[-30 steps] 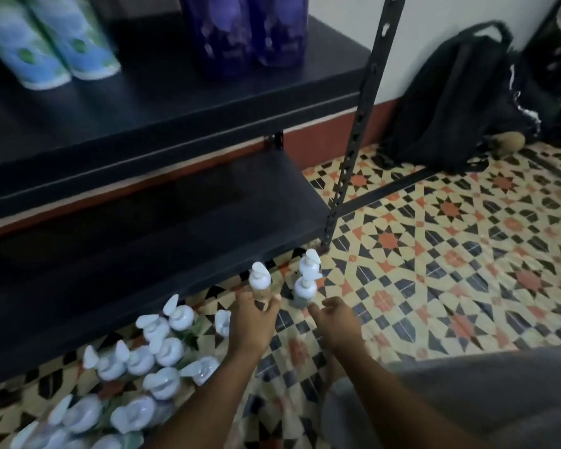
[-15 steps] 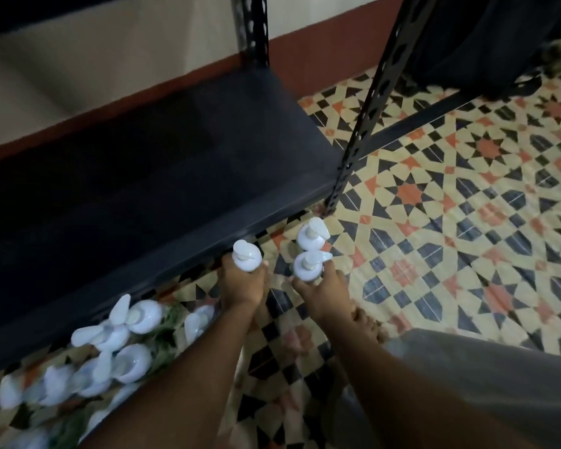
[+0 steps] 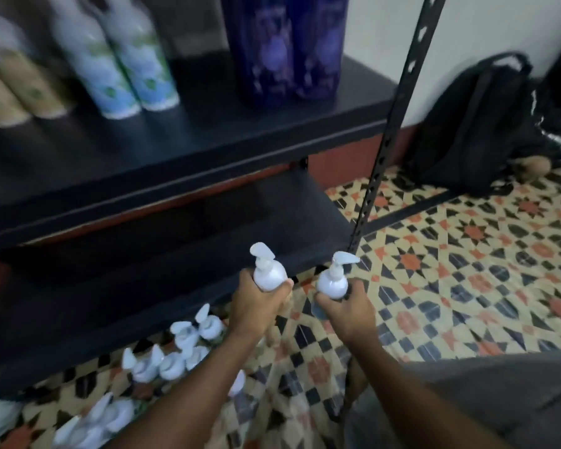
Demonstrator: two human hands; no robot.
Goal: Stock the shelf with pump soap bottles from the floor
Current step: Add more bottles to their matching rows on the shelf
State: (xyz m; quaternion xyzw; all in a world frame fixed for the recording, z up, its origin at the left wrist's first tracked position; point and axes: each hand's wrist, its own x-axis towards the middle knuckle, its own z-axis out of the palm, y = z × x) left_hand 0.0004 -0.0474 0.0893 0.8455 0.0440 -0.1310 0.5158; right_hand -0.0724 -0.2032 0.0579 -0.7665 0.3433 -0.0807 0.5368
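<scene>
My left hand (image 3: 259, 303) grips a white pump soap bottle (image 3: 269, 274) by its body, lifted in front of the lower shelf's front edge. My right hand (image 3: 347, 307) grips a second white pump bottle (image 3: 332, 281) beside it, above the tiled floor. Both pump heads point up. Several more white pump bottles (image 3: 188, 346) stand in a cluster on the floor at the lower left, below my left forearm. The black lower shelf (image 3: 149, 270) lies just beyond the two held bottles and carries nothing in view.
The upper shelf (image 3: 208, 131) holds tan, blue-green and dark purple bottles. A black perforated shelf post (image 3: 389, 124) stands to the right of my hands. A black backpack (image 3: 476, 124) leans on the wall at the far right. Patterned floor tiles spread to the right.
Both hands have lifted their bottles off the floor toward the lower shelf. My right hand earlier sat at two bottles; only one shows in it now. The view has tilted up.
</scene>
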